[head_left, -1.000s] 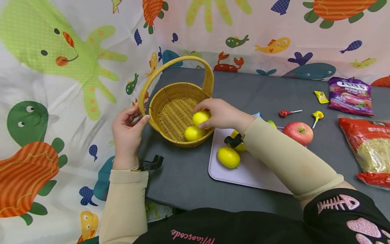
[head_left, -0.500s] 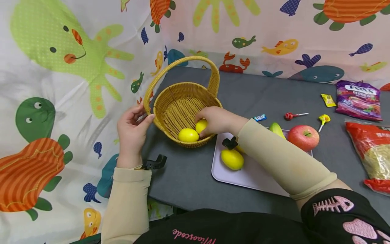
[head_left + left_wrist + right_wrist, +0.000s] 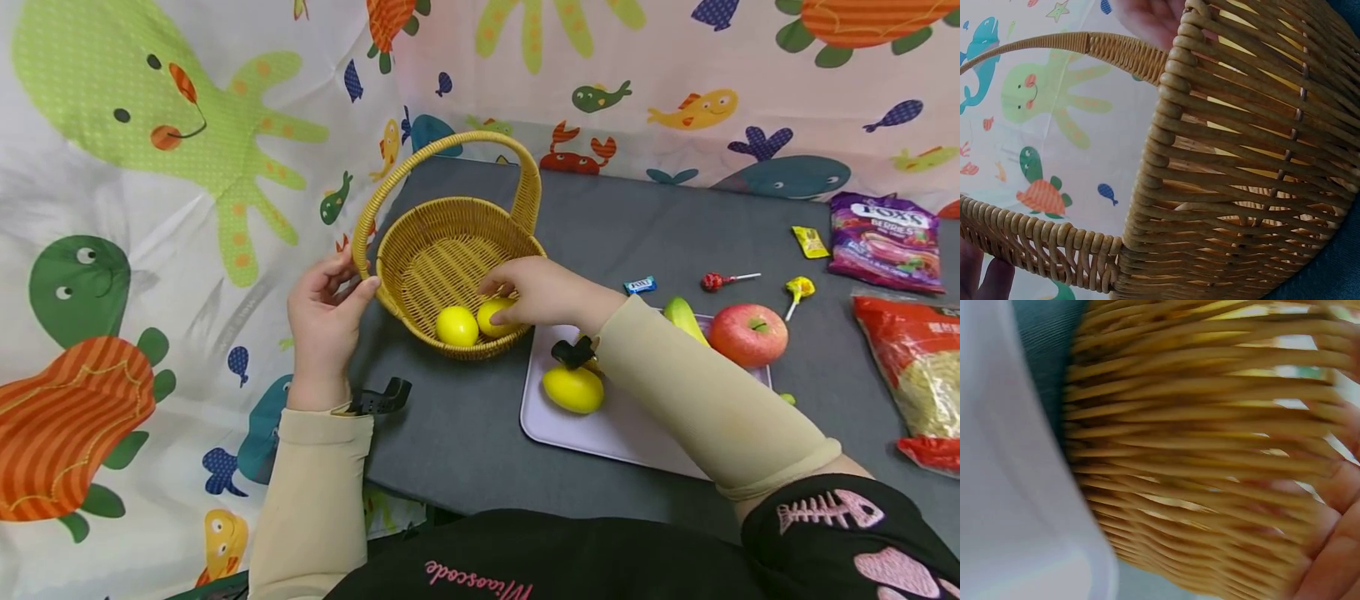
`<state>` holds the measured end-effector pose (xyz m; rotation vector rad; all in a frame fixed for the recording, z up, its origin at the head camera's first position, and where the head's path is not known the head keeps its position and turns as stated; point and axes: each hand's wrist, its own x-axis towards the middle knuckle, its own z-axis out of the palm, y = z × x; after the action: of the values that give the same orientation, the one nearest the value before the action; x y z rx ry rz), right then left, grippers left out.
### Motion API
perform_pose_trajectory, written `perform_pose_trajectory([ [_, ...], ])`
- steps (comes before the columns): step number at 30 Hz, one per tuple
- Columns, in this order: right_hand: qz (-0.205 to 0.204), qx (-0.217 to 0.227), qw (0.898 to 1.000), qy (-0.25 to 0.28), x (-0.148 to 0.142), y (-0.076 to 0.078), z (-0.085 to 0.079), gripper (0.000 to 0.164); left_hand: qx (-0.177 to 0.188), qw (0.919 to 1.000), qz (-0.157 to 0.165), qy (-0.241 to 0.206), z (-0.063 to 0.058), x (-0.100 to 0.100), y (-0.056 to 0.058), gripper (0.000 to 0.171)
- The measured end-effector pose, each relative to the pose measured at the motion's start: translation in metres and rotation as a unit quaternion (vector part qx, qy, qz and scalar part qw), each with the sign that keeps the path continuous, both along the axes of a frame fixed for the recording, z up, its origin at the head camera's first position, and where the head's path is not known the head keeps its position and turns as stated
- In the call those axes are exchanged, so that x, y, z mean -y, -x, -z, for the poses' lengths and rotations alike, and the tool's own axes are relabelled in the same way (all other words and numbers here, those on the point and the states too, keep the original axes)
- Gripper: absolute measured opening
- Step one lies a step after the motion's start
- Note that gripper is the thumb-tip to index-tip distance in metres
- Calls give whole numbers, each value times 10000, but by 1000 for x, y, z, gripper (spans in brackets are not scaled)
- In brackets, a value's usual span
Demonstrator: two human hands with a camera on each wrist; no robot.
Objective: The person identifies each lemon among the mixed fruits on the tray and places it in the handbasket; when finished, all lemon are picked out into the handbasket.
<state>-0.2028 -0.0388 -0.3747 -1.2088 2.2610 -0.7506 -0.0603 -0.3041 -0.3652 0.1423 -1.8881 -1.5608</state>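
Observation:
A wicker basket (image 3: 450,225) with a tall arched handle stands on the grey table. My left hand (image 3: 322,329) pinches the left foot of that handle between thumb and fingers; part of the hand shows in the left wrist view beside the wicker. Inside the basket, at its near right side, my right hand (image 3: 540,292) has its fingers and thumb curled over a lemon (image 3: 491,321). Touching or close beside it lies another lemon (image 3: 457,327). In the right wrist view, the fingers (image 3: 1335,550) come over the basket rim, and the wicker wall hides most of the fruit.
Right of the basket, a pale tray (image 3: 543,425) bears a yellow lemon (image 3: 573,390), a green fruit (image 3: 682,318) and an apple (image 3: 748,335), partly behind my right sleeve. Beyond lie a blue candy (image 3: 640,286), two lollipops, a yellow candy (image 3: 810,242), a purple candy bag (image 3: 885,242) and a red bag (image 3: 911,375).
My right hand has lowered its lemon to the basket floor, beside the other lemon, which has shifted left. The left hand keeps its hold on the handle. The head view has shifted slightly.

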Motion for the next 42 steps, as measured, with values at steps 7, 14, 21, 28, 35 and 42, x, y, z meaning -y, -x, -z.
perform_pose_trajectory([
  [7,446,399,9969,507,-40,-19,-27,42,27,9997,-11,-249,1,0,-2,37],
  [14,535,167,9973,476,-82,-55,-23,41,-110,9997,-104,-207,-1,1,-5,37],
  [21,532,-140,9976,422,-107,-87,7,48,-128,9995,-64,-289,-1,2,-3,37],
  [28,498,-428,9956,669,-113,-96,28,49,-143,9989,-24,-446,-1,1,-2,36],
  [35,455,-177,9977,469,-115,-100,42,49,-58,9993,-40,-371,-1,-1,0,37],
  [42,544,269,9974,390,-116,-102,49,53,-32,9992,-15,-392,0,-4,1,39],
])
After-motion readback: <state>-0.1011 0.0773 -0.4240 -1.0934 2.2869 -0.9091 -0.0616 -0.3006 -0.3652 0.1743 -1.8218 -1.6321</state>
